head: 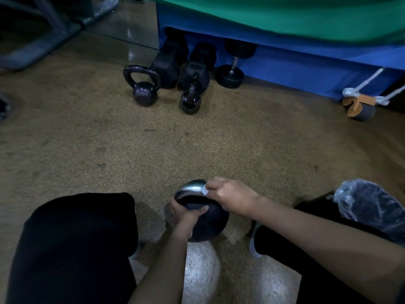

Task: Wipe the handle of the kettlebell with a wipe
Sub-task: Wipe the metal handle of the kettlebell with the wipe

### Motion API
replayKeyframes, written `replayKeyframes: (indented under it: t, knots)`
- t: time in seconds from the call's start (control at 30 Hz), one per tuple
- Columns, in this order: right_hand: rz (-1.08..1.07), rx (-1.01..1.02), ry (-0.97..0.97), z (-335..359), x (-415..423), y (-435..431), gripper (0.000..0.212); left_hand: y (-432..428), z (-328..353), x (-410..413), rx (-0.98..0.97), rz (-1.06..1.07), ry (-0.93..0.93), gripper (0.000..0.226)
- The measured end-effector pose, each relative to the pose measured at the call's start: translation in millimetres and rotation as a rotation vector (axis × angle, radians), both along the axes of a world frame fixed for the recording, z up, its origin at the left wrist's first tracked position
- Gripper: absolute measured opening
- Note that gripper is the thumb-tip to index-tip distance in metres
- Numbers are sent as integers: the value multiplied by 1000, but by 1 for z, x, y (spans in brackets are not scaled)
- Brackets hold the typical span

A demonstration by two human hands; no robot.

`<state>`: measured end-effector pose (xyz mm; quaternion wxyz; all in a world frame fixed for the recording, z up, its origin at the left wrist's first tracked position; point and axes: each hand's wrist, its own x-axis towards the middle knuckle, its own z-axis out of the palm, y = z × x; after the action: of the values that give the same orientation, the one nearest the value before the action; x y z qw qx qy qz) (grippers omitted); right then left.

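The right hand (230,197) covers most of the wipe (205,191); only a small white bit peeks out. It hides the right end of the handle (188,191) too. The left hand (186,212) covers part of the kettlebell (212,222). At the left edge of the floor (197,139) a dark thing (3,108) is cut off, too little to name. The plastic bundle (370,207) runs off the right edge. The far dumbbells (168,62) sit half under the blue pad (295,69)
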<state>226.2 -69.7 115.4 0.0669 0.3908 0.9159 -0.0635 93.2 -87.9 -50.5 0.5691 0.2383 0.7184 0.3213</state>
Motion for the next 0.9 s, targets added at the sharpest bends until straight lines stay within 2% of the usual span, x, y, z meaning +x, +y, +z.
replayKeyframes:
  t: [0.3, 0.37, 0.57, 0.9]
  knots:
    - [-117, -32, 89, 2, -7, -2, 20, 1, -6, -1, -3, -7, -29, 128]
    - [-206, -34, 103, 4, -8, 2, 19, 2, -5, 0, -11, -10, -29, 128]
    - [-275, -96, 107, 10, -11, 5, 20, 5, -2, 2, -54, -19, 24, 134]
    - [-438, -162, 100, 16, -20, 10, 21, 4, 1, 1, -68, -1, 20, 129]
